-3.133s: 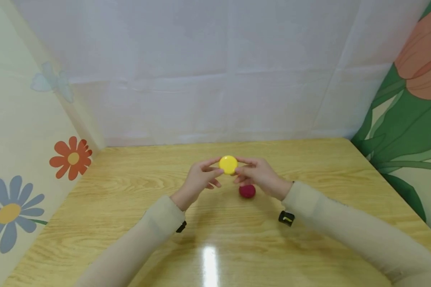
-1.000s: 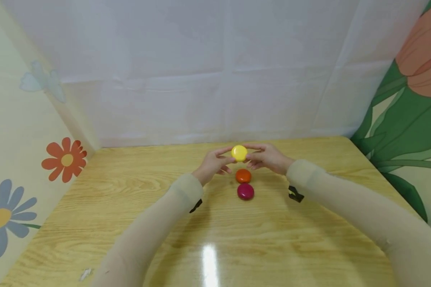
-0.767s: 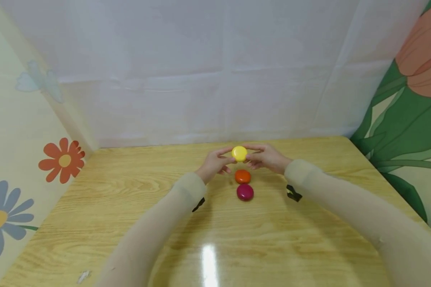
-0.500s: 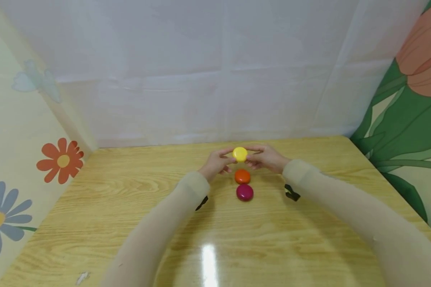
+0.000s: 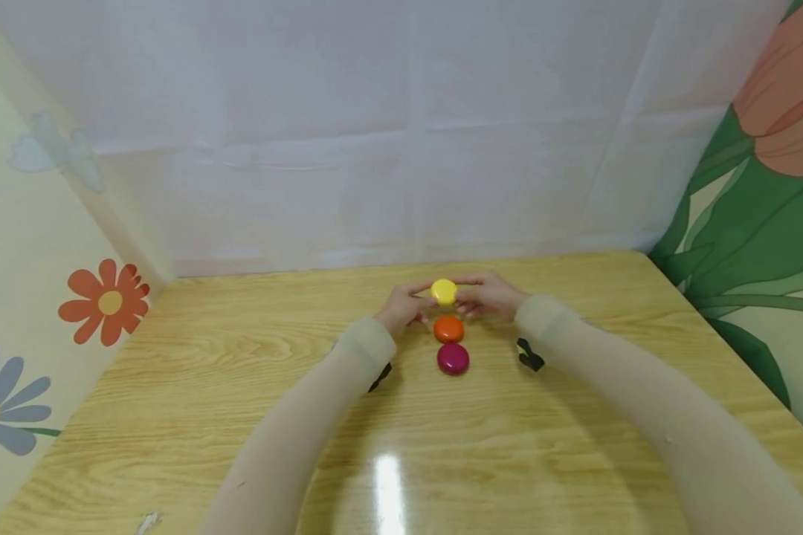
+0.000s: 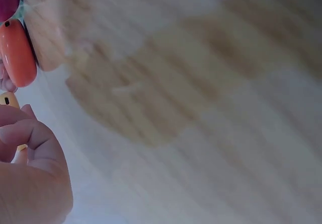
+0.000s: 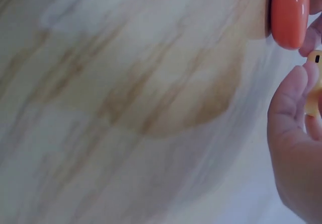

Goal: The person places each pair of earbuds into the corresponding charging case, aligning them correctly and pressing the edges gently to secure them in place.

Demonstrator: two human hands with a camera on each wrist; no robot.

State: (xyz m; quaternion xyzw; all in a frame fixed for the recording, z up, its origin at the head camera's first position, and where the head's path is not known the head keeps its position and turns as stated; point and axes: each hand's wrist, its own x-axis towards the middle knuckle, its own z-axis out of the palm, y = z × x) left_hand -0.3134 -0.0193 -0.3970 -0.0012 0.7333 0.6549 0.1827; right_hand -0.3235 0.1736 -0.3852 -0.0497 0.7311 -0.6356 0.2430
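Note:
A glossy yellow disc (image 5: 444, 292), rounded like a button sweet, is pinched between both hands just beyond an orange disc. My left hand (image 5: 401, 308) grips its left edge between thumb and forefinger; the right hand (image 5: 491, 296) does the same on the right. The orange disc (image 5: 449, 328) and a magenta disc (image 5: 453, 358) lie on the table in a line towards me, edges close together. In the left wrist view, a small dark slot shows in the rim of the yellow disc (image 6: 8, 100). The right wrist view shows the orange disc (image 7: 290, 15) standing thick beside the fingers.
All this is on a wood-grain table (image 5: 207, 386) with a bright light reflection near its front. A white cloth (image 5: 294, 186) hangs behind the far edge. Flower-printed walls (image 5: 13, 245) stand left and right. A small pale scuff (image 5: 149, 522) marks the front left.
Both hands have carried the yellow disc farther from me and slightly right, then lowered it a little behind the orange disc. The orange disc, out of sight at first, now shows.

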